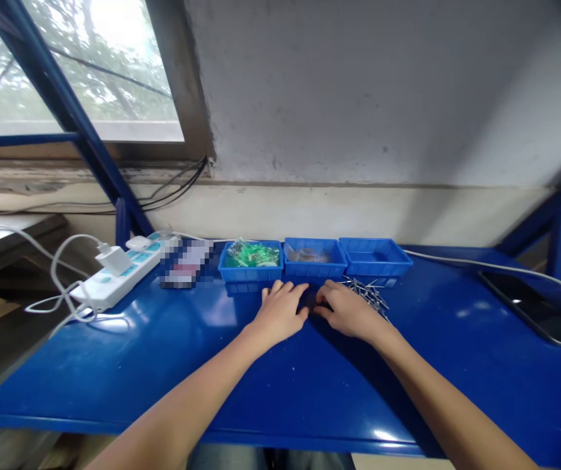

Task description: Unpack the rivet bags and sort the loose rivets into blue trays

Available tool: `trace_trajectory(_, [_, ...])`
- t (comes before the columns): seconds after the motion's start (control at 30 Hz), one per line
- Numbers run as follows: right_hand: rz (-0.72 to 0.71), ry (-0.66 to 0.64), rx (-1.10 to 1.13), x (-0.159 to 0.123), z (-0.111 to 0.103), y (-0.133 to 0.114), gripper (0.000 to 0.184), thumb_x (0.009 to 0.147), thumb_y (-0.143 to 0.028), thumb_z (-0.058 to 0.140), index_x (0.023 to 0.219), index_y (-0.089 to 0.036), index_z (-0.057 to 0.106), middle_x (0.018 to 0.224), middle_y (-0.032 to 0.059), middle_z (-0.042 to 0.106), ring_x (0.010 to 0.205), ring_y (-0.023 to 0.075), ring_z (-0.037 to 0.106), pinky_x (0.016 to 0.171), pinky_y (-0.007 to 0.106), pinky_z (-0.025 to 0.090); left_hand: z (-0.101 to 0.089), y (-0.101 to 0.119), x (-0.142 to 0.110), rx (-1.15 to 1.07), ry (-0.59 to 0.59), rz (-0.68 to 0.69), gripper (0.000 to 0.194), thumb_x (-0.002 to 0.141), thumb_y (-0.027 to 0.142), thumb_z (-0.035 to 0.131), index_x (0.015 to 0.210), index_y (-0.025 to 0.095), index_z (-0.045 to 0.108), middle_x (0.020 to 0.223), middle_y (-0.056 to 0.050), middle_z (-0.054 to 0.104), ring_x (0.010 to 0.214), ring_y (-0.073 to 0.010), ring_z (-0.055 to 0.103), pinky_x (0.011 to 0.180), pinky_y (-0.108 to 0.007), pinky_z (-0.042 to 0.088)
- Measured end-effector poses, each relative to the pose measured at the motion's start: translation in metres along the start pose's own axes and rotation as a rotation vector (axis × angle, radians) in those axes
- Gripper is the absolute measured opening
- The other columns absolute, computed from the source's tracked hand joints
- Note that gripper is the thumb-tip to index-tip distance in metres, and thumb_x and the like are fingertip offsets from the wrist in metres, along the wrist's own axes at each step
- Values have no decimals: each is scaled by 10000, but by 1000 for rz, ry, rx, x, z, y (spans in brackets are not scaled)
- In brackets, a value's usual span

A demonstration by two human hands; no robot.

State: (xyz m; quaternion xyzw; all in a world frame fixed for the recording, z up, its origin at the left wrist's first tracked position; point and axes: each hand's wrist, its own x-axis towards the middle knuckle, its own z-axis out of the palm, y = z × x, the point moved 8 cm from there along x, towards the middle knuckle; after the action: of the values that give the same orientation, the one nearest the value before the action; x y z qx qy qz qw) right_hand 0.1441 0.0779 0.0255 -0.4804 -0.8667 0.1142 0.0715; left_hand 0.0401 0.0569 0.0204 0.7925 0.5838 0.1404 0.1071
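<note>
My left hand rests low over the blue table, fingers stretched forward and thumb apart, with nothing visible in it. Facing it, my right hand has its fingers curled towards the thumb; whatever they may hold is too small and dark to make out. The two hands are a short gap apart. Just beyond and right of my right hand lies a loose pile of thin metal pins or nails, partly hidden by that hand. Behind the hands stand a blue bin with bagged green pieces, a middle blue bin with brownish contents, and a right blue bin.
A white power strip with plugs and looping cables lies on the left of the blue table. Beside it is a blurred-out flat item. A dark phone-like device lies at the right. The wall rises behind.
</note>
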Motion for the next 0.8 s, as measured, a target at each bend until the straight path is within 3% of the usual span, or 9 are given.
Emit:
trace_trajectory(0.3, [-58, 94, -57, 1, 1, -10, 114, 844, -121, 457, 834, -171, 559, 915, 76, 564, 891, 208, 524, 760, 304, 402, 0, -6, 3, -76, 31, -27, 348, 831, 391, 482, 1109, 211, 589, 1041, -92, 588, 1028, -304, 468, 828, -458, 378])
trace_trajectory(0.4, [-133, 264, -11, -3, -15, -16, 122, 861, -123, 445, 833, -176, 551, 880, 65, 553, 846, 200, 506, 745, 306, 411, -1, -8, 7, -411, -34, -49, 317, 845, 435, 465, 969, 190, 624, 918, -72, 622, 933, -260, 530, 787, -383, 415])
trace_trajectory(0.53, [-247, 447, 49, -12, -34, -27, 152, 901, -191, 432, 861, -184, 578, 874, 74, 540, 830, 200, 500, 765, 326, 419, -5, -12, 11, -942, -35, -109, 367, 902, 434, 388, 972, 152, 612, 834, -51, 635, 688, -144, 566, 639, -266, 443])
trace_trajectory(0.6, [-252, 490, 98, -15, -38, -29, 164, 900, -225, 442, 883, -187, 600, 882, 84, 539, 834, 204, 504, 762, 332, 426, -11, -14, 10, -943, 45, -99, 292, 893, 375, 438, 947, 152, 618, 796, -37, 636, 628, -126, 552, 603, -254, 446])
trace_trajectory(0.7, [-154, 507, 288, -14, -39, -21, 197, 882, -320, 478, 874, -189, 625, 861, 83, 553, 819, 202, 518, 754, 337, 432, -32, -8, 3, -697, 293, 37, 189, 888, 265, 472, 908, 184, 642, 838, -31, 640, 727, -142, 579, 700, -280, 470])
trace_trajectory(0.8, [53, 357, 694, -7, -25, -3, 362, 887, -458, 422, 742, -180, 602, 707, 39, 554, 674, 159, 518, 627, 288, 422, -49, 5, -10, -452, 500, 205, 203, 901, 226, 466, 939, 215, 666, 916, -42, 602, 842, -153, 569, 792, -296, 468])
